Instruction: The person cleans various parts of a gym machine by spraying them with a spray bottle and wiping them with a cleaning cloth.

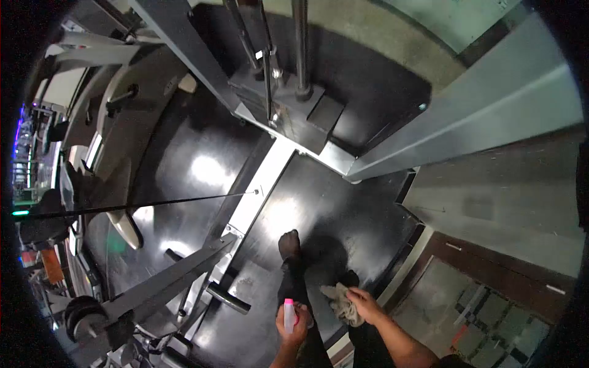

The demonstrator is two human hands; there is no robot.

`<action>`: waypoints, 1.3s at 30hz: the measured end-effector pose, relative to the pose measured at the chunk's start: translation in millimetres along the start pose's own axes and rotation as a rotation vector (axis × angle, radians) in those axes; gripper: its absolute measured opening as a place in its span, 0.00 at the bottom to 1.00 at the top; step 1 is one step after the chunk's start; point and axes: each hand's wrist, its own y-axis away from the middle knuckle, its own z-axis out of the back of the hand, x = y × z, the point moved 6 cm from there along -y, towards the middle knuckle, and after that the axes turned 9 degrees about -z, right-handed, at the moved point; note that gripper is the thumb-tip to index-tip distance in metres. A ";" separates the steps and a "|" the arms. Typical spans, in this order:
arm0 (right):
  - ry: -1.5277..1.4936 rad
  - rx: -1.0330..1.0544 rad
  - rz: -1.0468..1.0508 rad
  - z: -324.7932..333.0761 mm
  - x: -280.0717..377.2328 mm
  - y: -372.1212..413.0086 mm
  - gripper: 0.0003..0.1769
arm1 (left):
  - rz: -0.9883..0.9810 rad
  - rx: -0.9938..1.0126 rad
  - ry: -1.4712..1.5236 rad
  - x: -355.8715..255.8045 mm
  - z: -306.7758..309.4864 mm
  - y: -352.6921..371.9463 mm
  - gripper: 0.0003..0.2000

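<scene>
Starting at the left edge of the black floor (343, 214), we see gym machines crowding in. A thin dark cable (141, 205) is stretched across toward the white base rail (261, 187), and a grey frame beam (165, 276) slants low with a black roller pad (228, 299) just beyond it. At the top centre, the weight stack (288, 104) stands on that rail between its guide rods. Nearer the bottom edge, our foot (289, 245) is planted on the floor beside the rail. Our left hand (293, 331) is wrapped fully round a spray bottle (289, 314), which is upright with its pink top uppermost. We cannot tell whether a finger lies on the trigger. Just to the right, our right hand (367, 305) is closed on a bunched grey cloth (342, 303), which hangs loose near the bottle but apart from it. We judge this as the stage of standing ready with both tools, with nothing sprayed or wiped at this moment. A next move would call for pointing the nozzle at a chosen part and opening the cloth out flat. The cable, the beam and the roller pad bar the way on the left. On the right, the broad grey upright (485, 116) and the tiled strip (485, 313) hem in the floor's edge.
</scene>
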 end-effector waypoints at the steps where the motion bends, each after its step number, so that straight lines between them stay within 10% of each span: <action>1: 0.094 -0.063 -0.022 1.2 5.0 23.7 0.32 | 0.000 0.008 -0.015 -11.4 4.9 8.5 0.07; 17: 0.020 -0.114 -0.097 58.2 47.2 246.3 0.56 | -0.414 0.190 -0.101 -207.6 35.4 108.5 0.09; 28: -0.087 -0.014 0.273 37.4 127.1 358.2 0.39 | -0.612 0.278 -0.049 -331.8 56.0 135.0 0.12; 31: -0.125 -0.110 0.326 29.7 157.9 398.4 0.37 | -0.561 0.458 -0.290 -336.4 50.1 126.9 0.29; 39: -0.167 0.088 0.909 0.4 265.4 504.7 0.18 | -0.914 0.399 -0.062 -494.2 55.9 162.6 0.15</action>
